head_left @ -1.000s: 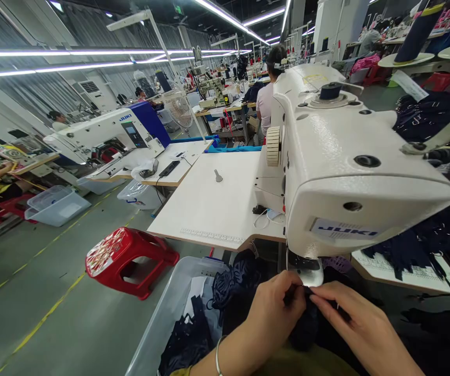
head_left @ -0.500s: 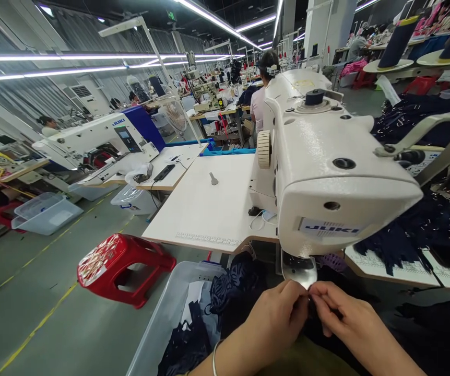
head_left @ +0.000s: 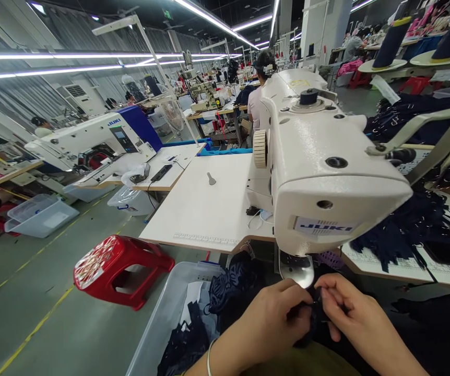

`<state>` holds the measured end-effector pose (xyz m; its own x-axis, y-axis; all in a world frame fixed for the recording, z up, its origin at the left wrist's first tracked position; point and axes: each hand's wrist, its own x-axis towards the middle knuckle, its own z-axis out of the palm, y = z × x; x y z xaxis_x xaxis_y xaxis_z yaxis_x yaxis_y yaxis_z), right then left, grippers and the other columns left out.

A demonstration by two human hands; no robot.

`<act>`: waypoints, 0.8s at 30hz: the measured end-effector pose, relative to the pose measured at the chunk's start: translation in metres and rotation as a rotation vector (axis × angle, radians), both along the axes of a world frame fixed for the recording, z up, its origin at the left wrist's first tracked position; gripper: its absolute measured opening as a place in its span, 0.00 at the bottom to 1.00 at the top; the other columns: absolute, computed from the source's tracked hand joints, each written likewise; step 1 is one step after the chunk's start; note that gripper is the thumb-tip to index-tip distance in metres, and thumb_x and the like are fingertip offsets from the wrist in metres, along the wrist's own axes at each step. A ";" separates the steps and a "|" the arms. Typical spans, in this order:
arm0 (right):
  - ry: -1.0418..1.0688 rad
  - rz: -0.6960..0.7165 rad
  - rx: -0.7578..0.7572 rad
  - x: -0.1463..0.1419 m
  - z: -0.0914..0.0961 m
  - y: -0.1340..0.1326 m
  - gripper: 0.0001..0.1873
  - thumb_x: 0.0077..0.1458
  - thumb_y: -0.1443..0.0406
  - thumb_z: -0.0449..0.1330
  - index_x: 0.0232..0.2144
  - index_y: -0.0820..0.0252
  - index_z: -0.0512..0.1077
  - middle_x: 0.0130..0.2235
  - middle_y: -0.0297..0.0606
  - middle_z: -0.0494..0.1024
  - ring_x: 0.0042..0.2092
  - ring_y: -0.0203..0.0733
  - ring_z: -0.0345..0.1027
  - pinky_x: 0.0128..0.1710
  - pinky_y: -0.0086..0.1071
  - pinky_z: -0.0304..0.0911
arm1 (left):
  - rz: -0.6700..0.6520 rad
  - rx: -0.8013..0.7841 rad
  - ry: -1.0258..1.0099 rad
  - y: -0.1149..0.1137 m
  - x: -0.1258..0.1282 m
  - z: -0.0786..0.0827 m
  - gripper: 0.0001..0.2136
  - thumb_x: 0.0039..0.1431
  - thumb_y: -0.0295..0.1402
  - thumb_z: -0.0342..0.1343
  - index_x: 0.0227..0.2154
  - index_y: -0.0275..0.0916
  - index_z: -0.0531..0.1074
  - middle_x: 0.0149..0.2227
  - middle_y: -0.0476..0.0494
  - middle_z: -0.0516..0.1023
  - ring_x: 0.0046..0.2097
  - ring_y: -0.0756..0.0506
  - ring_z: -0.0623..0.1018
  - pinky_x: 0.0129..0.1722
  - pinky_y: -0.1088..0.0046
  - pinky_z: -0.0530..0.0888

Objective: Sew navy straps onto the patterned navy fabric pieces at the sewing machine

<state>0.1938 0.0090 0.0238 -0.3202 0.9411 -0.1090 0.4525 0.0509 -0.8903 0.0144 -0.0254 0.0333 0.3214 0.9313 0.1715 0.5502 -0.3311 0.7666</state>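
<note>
Left hand: your left hand [head_left: 272, 319] pinches the dark fabric piece [head_left: 314, 318].
Right hand: your right hand [head_left: 352, 318] pinches it too.
Fabric: below the sewing machine [head_left: 327, 172] head, off the surface [head_left: 205, 209].
Beside: clear bin [head_left: 170, 313].

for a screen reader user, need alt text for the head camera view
The left hand and right hand pinch dark fabric just below a white sewing machine. A clear bin and red stool stand to the left.

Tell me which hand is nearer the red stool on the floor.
Left. The left hand is to the right of the red stool, pinching the dark fabric. The right hand pinches it too, farther right.
</note>
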 end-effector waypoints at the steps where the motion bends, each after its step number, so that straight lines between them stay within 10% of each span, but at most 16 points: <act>1: 0.024 0.029 -0.066 0.000 0.001 0.001 0.11 0.59 0.56 0.50 0.33 0.52 0.68 0.14 0.21 0.63 0.16 0.33 0.62 0.21 0.26 0.60 | -0.017 -0.012 -0.032 0.000 -0.001 0.001 0.10 0.55 0.21 0.55 0.39 0.40 0.72 0.35 0.47 0.74 0.33 0.51 0.75 0.35 0.81 0.71; 8: 0.205 0.258 -0.388 0.005 0.007 0.014 0.13 0.61 0.53 0.50 0.37 0.54 0.67 0.24 0.25 0.63 0.23 0.31 0.59 0.21 0.22 0.58 | -0.218 0.046 -0.110 -0.004 -0.011 0.003 0.01 0.63 0.28 0.55 0.36 0.39 0.70 0.50 0.40 0.74 0.51 0.47 0.75 0.51 0.76 0.71; 15: 0.034 0.264 -0.031 0.021 0.015 0.025 0.13 0.59 0.53 0.57 0.43 0.50 0.71 0.34 0.31 0.72 0.31 0.36 0.66 0.28 0.26 0.64 | 0.029 -0.225 -0.339 -0.007 -0.007 -0.006 0.07 0.55 0.30 0.63 0.34 0.39 0.70 0.35 0.46 0.77 0.32 0.51 0.76 0.33 0.79 0.71; 21: 0.063 -0.017 0.655 0.023 -0.002 0.020 0.04 0.58 0.61 0.60 0.33 0.50 0.75 0.37 0.36 0.77 0.41 0.46 0.71 0.44 0.37 0.66 | 0.170 -0.344 -0.477 -0.002 -0.005 -0.003 0.06 0.54 0.32 0.61 0.31 0.37 0.70 0.32 0.45 0.77 0.30 0.51 0.74 0.30 0.79 0.69; 24: 0.152 0.001 0.571 0.026 -0.020 0.006 0.10 0.62 0.62 0.55 0.37 0.50 0.77 0.38 0.37 0.79 0.41 0.45 0.74 0.42 0.35 0.68 | 0.223 -0.314 -0.452 0.000 -0.002 0.000 0.07 0.52 0.33 0.62 0.30 0.37 0.70 0.28 0.48 0.75 0.27 0.53 0.71 0.27 0.80 0.67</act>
